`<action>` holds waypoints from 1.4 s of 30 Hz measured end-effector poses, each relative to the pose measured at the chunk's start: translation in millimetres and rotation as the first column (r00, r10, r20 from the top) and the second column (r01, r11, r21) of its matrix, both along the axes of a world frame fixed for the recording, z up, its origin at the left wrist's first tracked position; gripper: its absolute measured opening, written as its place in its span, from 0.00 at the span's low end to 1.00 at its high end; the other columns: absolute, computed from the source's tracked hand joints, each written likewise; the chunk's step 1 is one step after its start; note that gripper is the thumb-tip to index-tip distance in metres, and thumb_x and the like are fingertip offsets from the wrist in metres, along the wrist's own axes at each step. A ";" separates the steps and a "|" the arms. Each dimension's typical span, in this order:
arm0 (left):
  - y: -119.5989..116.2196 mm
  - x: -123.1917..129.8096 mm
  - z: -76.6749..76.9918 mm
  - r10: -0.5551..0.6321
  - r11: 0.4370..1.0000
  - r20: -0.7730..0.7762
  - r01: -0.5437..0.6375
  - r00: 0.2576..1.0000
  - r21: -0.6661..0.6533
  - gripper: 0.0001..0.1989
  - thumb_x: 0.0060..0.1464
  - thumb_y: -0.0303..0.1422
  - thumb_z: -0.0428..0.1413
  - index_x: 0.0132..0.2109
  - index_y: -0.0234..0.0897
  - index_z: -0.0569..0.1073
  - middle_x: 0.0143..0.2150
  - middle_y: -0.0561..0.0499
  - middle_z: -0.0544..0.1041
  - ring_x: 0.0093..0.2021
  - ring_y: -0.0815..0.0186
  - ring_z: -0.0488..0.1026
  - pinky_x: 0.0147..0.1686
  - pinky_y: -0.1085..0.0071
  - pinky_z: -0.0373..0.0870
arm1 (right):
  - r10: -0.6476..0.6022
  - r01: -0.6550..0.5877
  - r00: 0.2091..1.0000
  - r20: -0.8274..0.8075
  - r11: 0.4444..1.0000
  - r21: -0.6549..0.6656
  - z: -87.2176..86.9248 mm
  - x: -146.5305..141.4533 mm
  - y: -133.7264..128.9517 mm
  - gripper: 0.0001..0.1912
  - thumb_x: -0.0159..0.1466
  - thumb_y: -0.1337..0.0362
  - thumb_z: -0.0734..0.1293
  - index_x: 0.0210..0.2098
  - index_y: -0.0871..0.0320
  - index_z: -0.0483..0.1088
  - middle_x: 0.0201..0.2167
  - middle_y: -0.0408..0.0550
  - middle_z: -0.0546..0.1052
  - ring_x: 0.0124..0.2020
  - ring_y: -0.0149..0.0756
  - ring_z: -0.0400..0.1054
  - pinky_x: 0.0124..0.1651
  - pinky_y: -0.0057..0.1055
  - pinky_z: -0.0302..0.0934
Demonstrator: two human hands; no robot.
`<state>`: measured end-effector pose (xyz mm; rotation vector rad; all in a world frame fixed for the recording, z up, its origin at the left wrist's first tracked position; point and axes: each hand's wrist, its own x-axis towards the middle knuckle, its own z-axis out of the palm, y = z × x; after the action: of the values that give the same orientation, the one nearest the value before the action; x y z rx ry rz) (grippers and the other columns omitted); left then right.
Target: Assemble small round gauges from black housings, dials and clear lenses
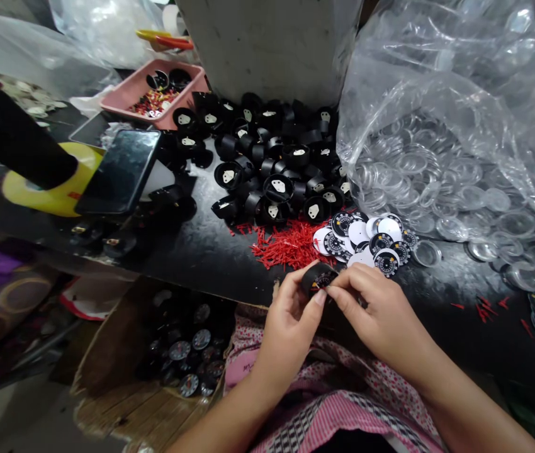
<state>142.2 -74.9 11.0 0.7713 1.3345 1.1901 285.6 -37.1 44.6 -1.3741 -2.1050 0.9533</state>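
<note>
My left hand (pixel 291 314) is closed around a small black round gauge housing (pixel 312 277) that has a printed dial face inside it. My right hand (pixel 371 305) reaches into the housing's edge with thumb and forefinger pinched together. What lies in that pinch is too small to make out, though a bit of red shows on the dial. Just beyond my hands lie a pile of red pointers (pixel 289 244) and a heap of black and white dial discs (pixel 359 236). Black cup-shaped housings (pixel 277 187) are piled farther back.
A plastic bag of clear lenses (pixel 418 157) lies open at the right. At the left are a phone (pixel 119 170), a yellow tape roll (pixel 64 198) and a pink bin (pixel 154 66) of small parts. Below the table edge, a cardboard box (pixel 121 390) holds gauges (pixel 201 340).
</note>
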 end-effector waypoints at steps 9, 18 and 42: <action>-5.5 -0.8 -1.1 0.040 0.998 -0.161 -0.031 0.986 0.062 0.12 0.54 0.28 0.60 0.46 0.45 0.78 0.43 0.53 0.81 0.45 0.62 0.77 0.49 0.67 0.71 | -0.016 0.016 1.000 -0.005 0.999 0.030 0.8 -3.6 -9.4 0.09 0.67 0.70 0.63 0.29 0.57 0.65 0.30 0.44 0.73 0.33 0.34 0.67 0.37 0.32 0.57; 1.9 -9.1 -8.0 -0.083 0.984 0.370 0.135 0.925 -0.116 0.19 0.57 0.34 0.61 0.56 0.47 0.75 0.59 0.49 0.76 0.60 0.56 0.71 0.61 0.61 0.67 | 0.077 -0.118 0.985 0.153 0.953 0.278 -6.1 2.4 6.3 0.07 0.67 0.69 0.62 0.41 0.60 0.72 0.34 0.48 0.76 0.36 0.38 0.67 0.41 0.37 0.56; -1.5 8.0 -28.9 0.054 0.948 0.355 0.063 0.933 -0.311 0.19 0.52 0.44 0.64 0.52 0.56 0.77 0.61 0.53 0.75 0.60 0.51 0.72 0.65 0.49 0.58 | 0.006 -0.010 0.994 0.113 0.999 0.036 2.4 40.3 39.5 0.07 0.66 0.66 0.63 0.38 0.55 0.74 0.33 0.44 0.78 0.34 0.33 0.70 0.39 0.30 0.62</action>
<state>150.2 -76.4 -17.9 0.3031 1.1740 1.0181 325.9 2.4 47.1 -1.4328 -2.2013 0.8538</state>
